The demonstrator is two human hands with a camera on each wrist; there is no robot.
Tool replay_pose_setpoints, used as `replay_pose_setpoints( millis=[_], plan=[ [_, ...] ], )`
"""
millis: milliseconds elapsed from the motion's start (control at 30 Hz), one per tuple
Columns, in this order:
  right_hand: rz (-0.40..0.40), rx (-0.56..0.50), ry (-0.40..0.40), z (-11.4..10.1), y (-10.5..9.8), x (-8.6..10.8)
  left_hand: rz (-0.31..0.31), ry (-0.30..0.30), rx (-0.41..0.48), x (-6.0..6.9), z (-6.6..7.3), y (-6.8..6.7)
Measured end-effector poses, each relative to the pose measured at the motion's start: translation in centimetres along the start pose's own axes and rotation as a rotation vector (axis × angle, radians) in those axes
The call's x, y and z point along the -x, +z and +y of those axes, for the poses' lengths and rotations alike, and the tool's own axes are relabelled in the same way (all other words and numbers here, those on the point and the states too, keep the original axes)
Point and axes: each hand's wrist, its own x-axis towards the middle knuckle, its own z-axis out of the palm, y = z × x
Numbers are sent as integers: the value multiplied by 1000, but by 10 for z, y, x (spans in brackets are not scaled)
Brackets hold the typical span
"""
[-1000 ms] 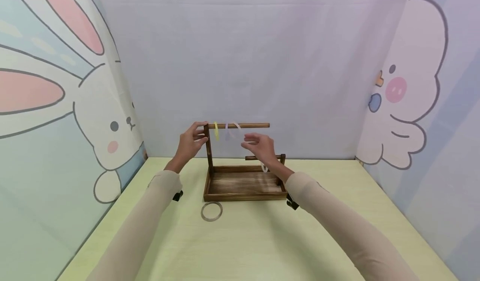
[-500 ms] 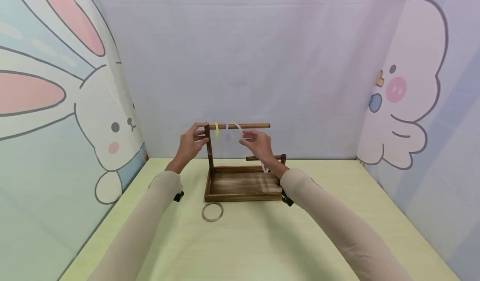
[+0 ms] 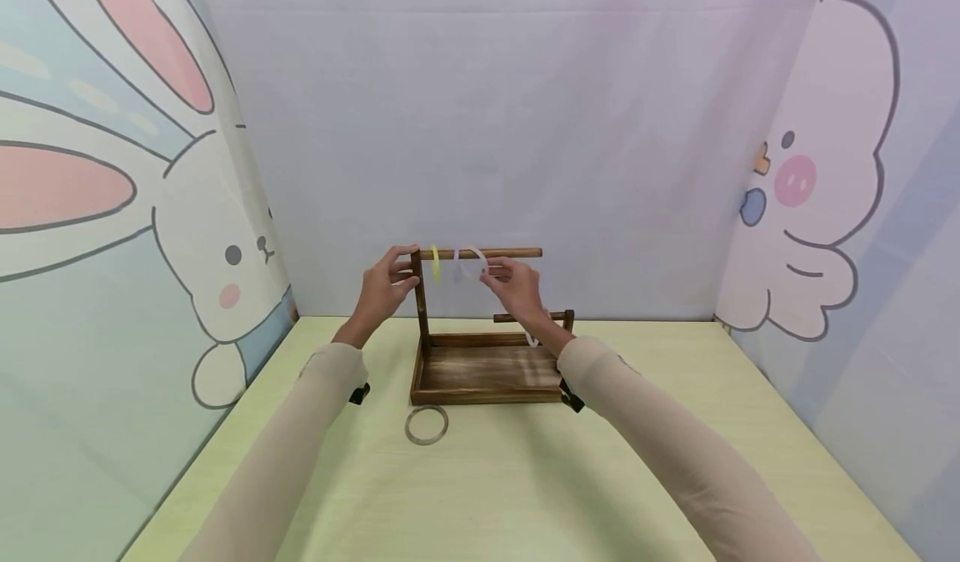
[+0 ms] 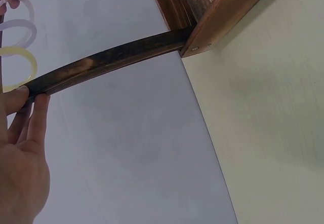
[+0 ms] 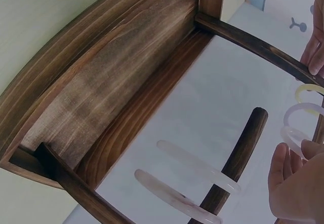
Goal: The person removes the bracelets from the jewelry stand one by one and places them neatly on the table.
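My left hand [image 3: 381, 293] grips the top of the tall left post [image 3: 421, 299] of a dark wooden rack, thumb and fingers on either side of it in the left wrist view. On the upper bar [image 3: 517, 253] hang a yellow ring [image 3: 436, 263], a lavender ring [image 3: 456, 265] and a whitish translucent ring [image 5: 292, 139]. My right hand [image 3: 517, 288] pinches the whitish ring between thumb and fingers. Two pale rings hang on the lower, shorter bar [image 5: 246, 143] in the right wrist view, a pinkish one [image 5: 172, 193] and a white one [image 5: 195, 164].
The rack's shallow wooden tray [image 3: 487, 397] stands on the pale table [image 3: 480, 479] near the back cloth. A greyish ring [image 3: 408, 430] lies flat on the table in front of the tray's left corner. Printed cloths with cartoon animals hang at both sides.
My right hand has moved slightly left and up and now holds the whitish ring, whose right side has come forward a little. My left hand has stayed on the post.
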Motion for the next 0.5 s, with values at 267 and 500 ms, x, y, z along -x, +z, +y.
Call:
replay_pose_setpoints(
  millis=[267,500],
  plan=[
    [8,-21,34,1,0,0,-6,-7,13,0,0,0],
    [9,-41,17,3,-2,1,0,1,-2,1,1,-2]
  ],
)
